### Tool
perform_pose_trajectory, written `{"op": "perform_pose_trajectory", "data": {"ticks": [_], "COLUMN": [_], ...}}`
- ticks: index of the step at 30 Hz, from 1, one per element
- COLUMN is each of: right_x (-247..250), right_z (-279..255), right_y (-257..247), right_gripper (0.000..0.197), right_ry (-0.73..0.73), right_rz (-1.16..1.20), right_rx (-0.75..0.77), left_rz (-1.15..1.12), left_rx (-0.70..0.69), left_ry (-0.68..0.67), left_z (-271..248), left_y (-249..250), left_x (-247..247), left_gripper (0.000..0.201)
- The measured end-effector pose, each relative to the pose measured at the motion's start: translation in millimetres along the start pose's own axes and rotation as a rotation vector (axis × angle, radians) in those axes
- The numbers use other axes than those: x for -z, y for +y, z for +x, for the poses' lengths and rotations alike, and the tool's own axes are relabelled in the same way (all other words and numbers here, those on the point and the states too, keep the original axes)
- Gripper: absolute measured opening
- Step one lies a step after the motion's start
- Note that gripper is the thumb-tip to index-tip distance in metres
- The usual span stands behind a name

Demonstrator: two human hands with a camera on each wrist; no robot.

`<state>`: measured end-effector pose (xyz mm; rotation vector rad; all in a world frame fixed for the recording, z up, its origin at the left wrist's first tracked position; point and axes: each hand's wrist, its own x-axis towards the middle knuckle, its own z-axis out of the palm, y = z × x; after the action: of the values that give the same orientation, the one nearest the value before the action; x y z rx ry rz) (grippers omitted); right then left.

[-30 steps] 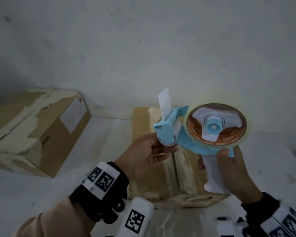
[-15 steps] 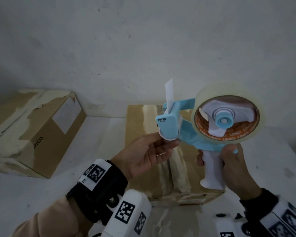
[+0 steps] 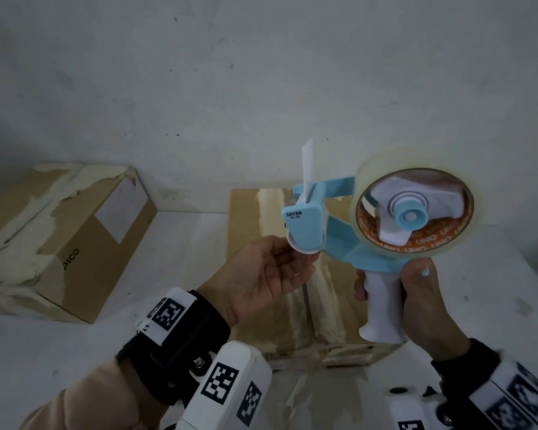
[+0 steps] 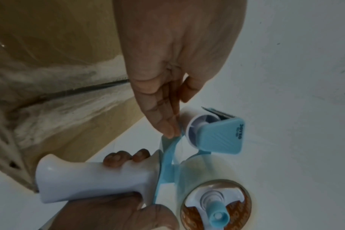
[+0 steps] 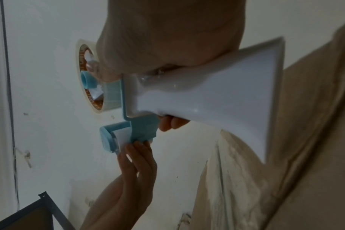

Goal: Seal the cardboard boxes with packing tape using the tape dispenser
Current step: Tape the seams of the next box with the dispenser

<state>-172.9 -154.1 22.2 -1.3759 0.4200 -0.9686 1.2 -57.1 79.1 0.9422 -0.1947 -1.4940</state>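
So my right hand (image 3: 416, 293) gripped the tape dispenser (image 3: 382, 231) while left hand (image 3: 261, 274) fingers, nearly straight, touched its roller. Box (image 3: 261, 218) below looked unsealed.

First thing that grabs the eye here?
The blue and white tape dispenser held up mid-frame: the right hand grips its white handle while the left hand fingers the tape at the roller. Below it lies a taped cardboard box; a torn second box sits left.

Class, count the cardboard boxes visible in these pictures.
2. One cardboard box sits at the left by the wall; another cardboard box lies centre, beneath the tape dispenser. Others may be hidden.
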Motion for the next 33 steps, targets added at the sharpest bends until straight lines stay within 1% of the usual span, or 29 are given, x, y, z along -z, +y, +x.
{"op": "perform_pose_trajectory", "data": {"ticks": [2, 5, 6, 9, 10, 12, 13, 14, 15, 16, 17, 18, 19, 21, 23, 25, 26, 29, 32, 33], "right_x": [-1, -2, -3, -2, -1, 1, 3, 4, 7, 9, 11, 12, 14, 15, 17, 18, 17, 17, 15, 15], "right_z": [-1, -2, -2, -2, -1, -2, -3, -4, -4, -4, -5, -3, -5, -6, -2, 0, 1, 2, 4, 4], "right_y": [-1, -1, -2, -5, -6, -9, -10, -13, -15, -20, -23, -27, -29, -28, -26, -24, -25, -27, -28, -27], "right_gripper": [0.087, 0.060, 0.057, 0.069, 0.062, 0.020, 0.023, 0.024, 0.018, 0.013, 0.009, 0.007, 0.013, 0.029, 0.039, 0.054, 0.055, 0.031, 0.032, 0.030], "right_ry": [-0.003, -0.038, -0.048, -0.063, -0.059, -0.071, -0.097, -0.126, -0.147, -0.124, -0.146, -0.167, -0.214, -0.245, -0.255, -0.262, -0.269, -0.302, -0.318, -0.316], "right_rz": [-0.001, 0.037, 0.044, 0.011, -0.010, -0.061, -0.065, -0.049, -0.018, -0.032, -0.015, 0.004, -0.002, -0.049, -0.063, -0.051, -0.053, -0.022, -0.018, -0.033], "right_rx": [-0.015, -0.013, -0.013, 0.004, 0.022, 0.125, 0.166, 0.161, 0.150, 0.182, 0.207, 0.189, 0.173, 0.161, 0.114, 0.074, 0.077, 0.089, 0.124, 0.148], "left_rz": [0.001, 0.055, 0.067, 0.090, 0.101, 0.146, 0.176, 0.204, 0.221, 0.230, 0.242, 0.270, 0.303, 0.350, 0.399, 0.434, 0.452, 0.478, 0.469, 0.477], "left_rx": [0.000, 0.004, 0.005, 0.008, 0.005, -0.011, -0.022, -0.034, -0.051, -0.069, -0.086, -0.095, -0.094, -0.079, -0.076, -0.086, -0.094, -0.118, -0.099, -0.089], "left_ry": [0.007, 0.013, 0.013, 0.031, 0.038, 0.056, 0.070, 0.090, 0.118, 0.151, 0.178, 0.192, 0.205, 0.251, 0.264, 0.270, 0.271, 0.266, 0.254, 0.248], "left_z": [-1, -2, -2, -2, -1, -1, -1, 0, 0, -1, -2, -2, -3, -5, -7, -7, -7, -7, -7, -7], "left_y": [-1, -3, -3, -1, -1, -1, -1, 0, 2, 6, 9, 13, 13, 12, 8, 8, 9, 11, 11, 11], "left_x": [0, -3, -4, -5, -5, -4, -3, -1, 3, 8, 14, 19, 25, 32, 32, 29, 29, 28, 27, 28], "left_gripper": [0.023, 0.017, 0.017, 0.017, 0.017, 0.018, 0.020, 0.023, 0.024, 0.024, 0.023, 0.020, 0.017, 0.015, 0.016, 0.016, 0.016, 0.016, 0.013, 0.012]}}
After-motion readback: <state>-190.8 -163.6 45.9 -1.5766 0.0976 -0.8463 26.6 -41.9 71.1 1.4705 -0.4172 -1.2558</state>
